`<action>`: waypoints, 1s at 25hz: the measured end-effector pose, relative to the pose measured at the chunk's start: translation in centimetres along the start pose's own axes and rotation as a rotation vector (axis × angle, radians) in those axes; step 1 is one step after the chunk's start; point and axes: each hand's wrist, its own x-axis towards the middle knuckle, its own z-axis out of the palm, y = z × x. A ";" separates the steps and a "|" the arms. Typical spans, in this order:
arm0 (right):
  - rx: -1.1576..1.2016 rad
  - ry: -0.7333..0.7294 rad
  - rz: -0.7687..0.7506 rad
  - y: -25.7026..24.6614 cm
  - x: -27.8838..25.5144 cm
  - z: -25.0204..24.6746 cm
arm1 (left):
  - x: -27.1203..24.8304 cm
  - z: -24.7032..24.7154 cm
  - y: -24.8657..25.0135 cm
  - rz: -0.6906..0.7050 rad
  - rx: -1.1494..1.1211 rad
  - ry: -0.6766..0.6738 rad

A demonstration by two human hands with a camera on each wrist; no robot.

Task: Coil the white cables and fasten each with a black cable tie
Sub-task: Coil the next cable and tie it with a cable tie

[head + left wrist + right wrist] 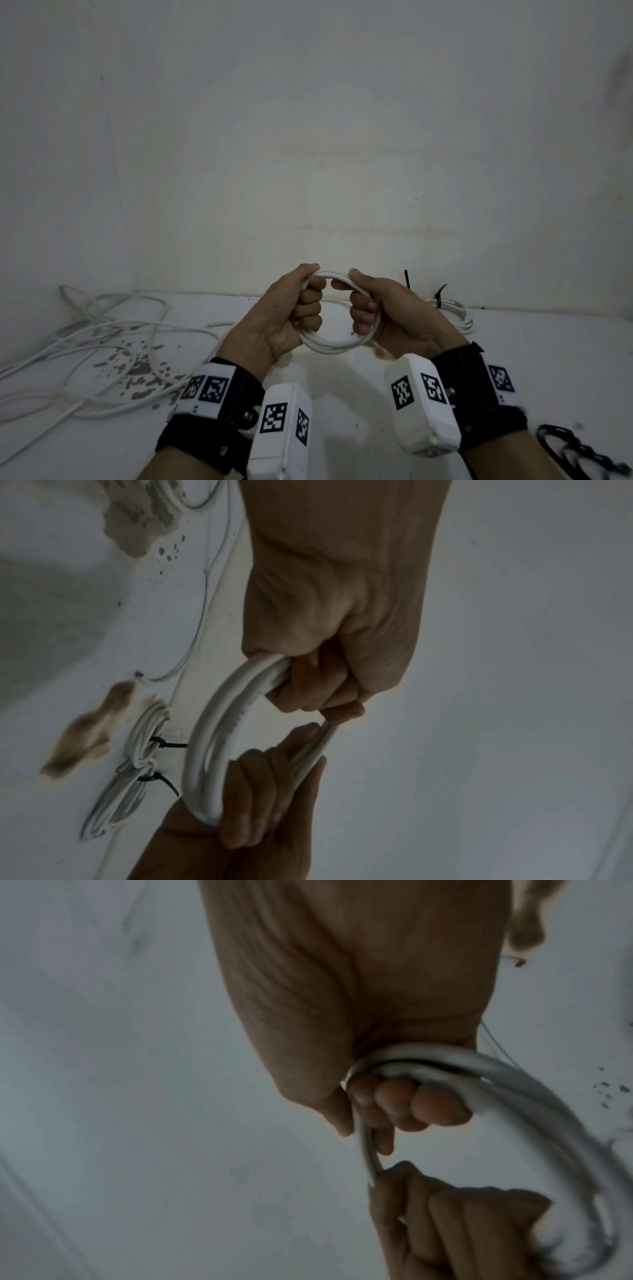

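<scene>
A white cable wound into a small coil point(337, 345) is held up above the table between both hands. My left hand point(306, 306) grips the coil's left side with its fingers curled through the loop. My right hand point(364, 307) grips the right side the same way, thumb on top. In the left wrist view the coil point(219, 723) runs from the left hand point(335, 631) down to the right hand point(263, 804). The right wrist view shows the right-hand fingers point(404, 1099) curled round the blurred coil point(520, 1096). No cable tie is on this coil.
Two coiled white cables point(460, 313) with black ties point(440, 292) lie at the back right by the wall. Loose white cables point(102, 329) sprawl over the left of the white table point(342, 394). Spare black cable ties point(575, 452) lie at the front right.
</scene>
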 end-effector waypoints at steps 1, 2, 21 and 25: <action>-0.001 0.013 -0.011 0.3 0.1 0.2 | 0.0 0.0 0.0 0.019 -0.003 0.024; -0.035 0.028 -0.037 0.5 0.2 0.4 | 0.2 0.0 0.0 0.037 -0.008 0.048; -0.065 0.182 -0.274 -0.8 0.1 -0.1 | 0.2 1.5 -0.7 0.123 0.038 0.075; -0.076 0.201 -0.275 -0.6 0.2 0.0 | 0.3 1.1 -0.8 0.120 0.090 0.069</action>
